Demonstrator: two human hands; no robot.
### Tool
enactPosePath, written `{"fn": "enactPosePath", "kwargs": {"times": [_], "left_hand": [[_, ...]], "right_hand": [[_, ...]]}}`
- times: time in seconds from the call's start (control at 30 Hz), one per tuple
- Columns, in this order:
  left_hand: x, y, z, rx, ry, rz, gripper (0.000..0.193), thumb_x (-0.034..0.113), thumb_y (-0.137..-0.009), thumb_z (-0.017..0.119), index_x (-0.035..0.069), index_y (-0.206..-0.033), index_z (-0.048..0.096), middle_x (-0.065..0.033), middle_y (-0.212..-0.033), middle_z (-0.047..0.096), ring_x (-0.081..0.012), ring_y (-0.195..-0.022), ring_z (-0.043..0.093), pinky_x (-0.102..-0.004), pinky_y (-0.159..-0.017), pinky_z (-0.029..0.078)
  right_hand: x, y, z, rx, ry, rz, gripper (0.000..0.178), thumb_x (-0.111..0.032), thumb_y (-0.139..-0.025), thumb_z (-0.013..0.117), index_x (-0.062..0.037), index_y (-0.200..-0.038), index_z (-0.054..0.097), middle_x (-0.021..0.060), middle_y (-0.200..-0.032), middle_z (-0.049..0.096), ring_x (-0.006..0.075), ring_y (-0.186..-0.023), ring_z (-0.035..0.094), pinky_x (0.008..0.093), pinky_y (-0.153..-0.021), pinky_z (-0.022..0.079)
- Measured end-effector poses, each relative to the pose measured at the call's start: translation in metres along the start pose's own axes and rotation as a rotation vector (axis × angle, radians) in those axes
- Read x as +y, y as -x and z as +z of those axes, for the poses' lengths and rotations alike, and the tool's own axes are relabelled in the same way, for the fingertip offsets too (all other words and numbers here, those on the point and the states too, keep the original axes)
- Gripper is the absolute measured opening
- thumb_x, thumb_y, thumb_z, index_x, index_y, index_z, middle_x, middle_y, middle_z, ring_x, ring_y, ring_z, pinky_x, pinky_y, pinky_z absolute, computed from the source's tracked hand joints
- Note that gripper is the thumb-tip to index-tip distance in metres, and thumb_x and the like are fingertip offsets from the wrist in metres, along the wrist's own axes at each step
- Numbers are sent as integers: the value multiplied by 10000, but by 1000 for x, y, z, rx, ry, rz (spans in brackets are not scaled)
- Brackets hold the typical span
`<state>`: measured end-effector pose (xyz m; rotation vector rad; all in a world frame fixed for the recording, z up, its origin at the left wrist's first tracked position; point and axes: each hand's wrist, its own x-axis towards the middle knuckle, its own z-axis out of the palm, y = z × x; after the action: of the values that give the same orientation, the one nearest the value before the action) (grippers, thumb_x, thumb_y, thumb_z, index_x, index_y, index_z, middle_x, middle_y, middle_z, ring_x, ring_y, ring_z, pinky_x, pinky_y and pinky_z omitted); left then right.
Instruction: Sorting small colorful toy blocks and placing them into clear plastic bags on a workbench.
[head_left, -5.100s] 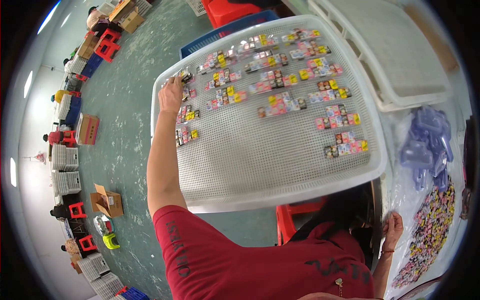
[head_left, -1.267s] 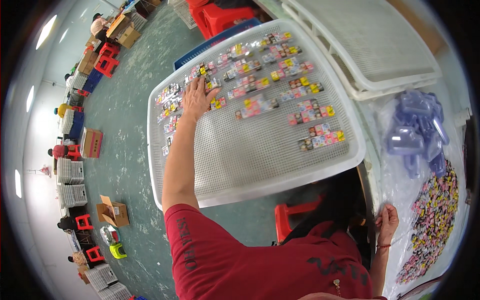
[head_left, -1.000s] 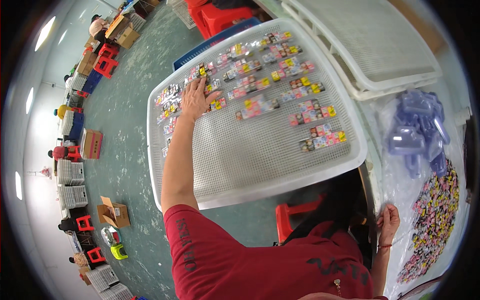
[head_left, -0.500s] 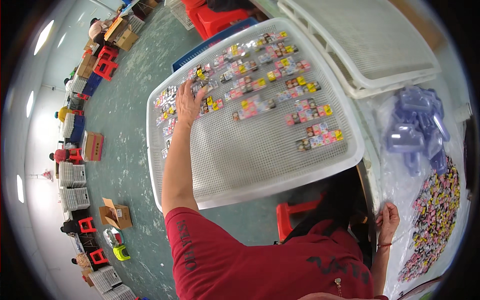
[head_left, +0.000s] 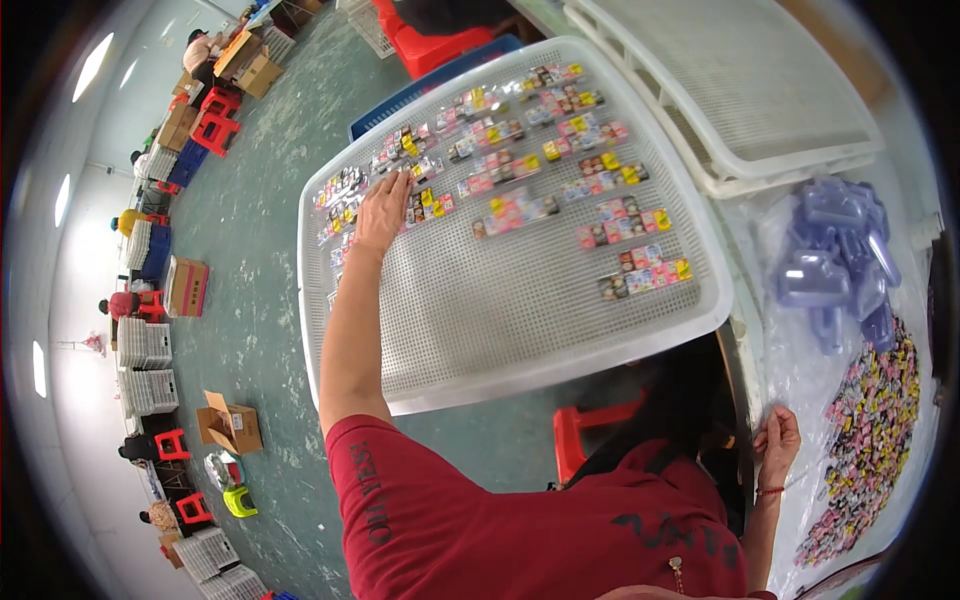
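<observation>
My left hand (head_left: pixel 381 212) reaches over the left part of a large white perforated tray (head_left: pixel 470 345). Its fingers are drawn together at the rows of small clear packs (head_left: pixel 497 172) filled with pink, yellow, black and white pieces. What lies between the fingertips, if anything, is hidden. My right hand (head_left: pixel 777 447) rests at the table edge on the right, its fingers curled in, with no object visible in them. Beyond it, a pile of small colourful pieces (head_left: pixel 870 440) lies on clear plastic sheeting, below a heap of translucent bluish plastic containers (head_left: pixel 835 250).
Stacked white trays (head_left: pixel 740 90) stand at the far right. A blue crate (head_left: pixel 440 85) and red stools (head_left: pixel 435 40) are behind the tray; another red stool (head_left: pixel 575 440) stands below it. An opened carton (head_left: pixel 232 425) sits on the green floor. Several people work along the left wall.
My left hand's fingers have gone from spread to drawn together over the packs, and the hand has shifted slightly nearer me. My right hand stays where it was.
</observation>
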<state>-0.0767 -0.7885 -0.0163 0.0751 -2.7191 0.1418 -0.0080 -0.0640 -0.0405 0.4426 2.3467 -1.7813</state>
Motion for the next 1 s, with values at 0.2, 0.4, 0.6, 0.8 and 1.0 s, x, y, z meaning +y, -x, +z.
{"fn": "enactPosePath", "kwargs": {"times": [0.2,0.4,0.6,0.8,1.0], "left_hand": [[7,11,-10,116,30,81,280,79,-851,584,54,-1130,589,-127,-1102,638,-326,-937,635,-391,-769,538],[31,25,-38,114,-5,121,308,37,-820,593,15,-1127,583,-138,-1105,633,-312,-978,630,-388,-824,526],[98,56,-71,96,109,271,330,22,-800,586,-53,-1122,572,-175,-1139,619,-303,-1047,619,-385,-855,524],[136,81,-91,7,139,307,326,34,-774,601,-45,-1089,596,-150,-1157,614,-290,-1052,615,-364,-855,525],[88,52,-64,77,293,107,158,106,-803,653,27,-940,650,-143,-925,652,-326,-877,630,-394,-740,521]], "right_hand": [[-3,0,-1,-5,11,9,154,-203,-965,564,-64,-1025,589,-24,-698,560,25,-492,477,155,-421,336],[-12,-7,-4,132,-30,-230,147,-176,-978,526,-63,-1047,590,-40,-673,489,29,-503,419,174,-445,312],[-69,-29,8,155,27,-388,188,-150,-985,504,-45,-1122,578,-50,-664,454,22,-527,387,184,-456,286],[-84,-36,46,-23,-12,-415,167,-133,-979,520,-51,-1107,588,-47,-674,473,25,-541,390,187,-479,284],[-80,-35,55,-64,-9,-340,154,-138,-978,523,-63,-1096,588,-50,-673,467,30,-551,399,185,-490,296]]}}
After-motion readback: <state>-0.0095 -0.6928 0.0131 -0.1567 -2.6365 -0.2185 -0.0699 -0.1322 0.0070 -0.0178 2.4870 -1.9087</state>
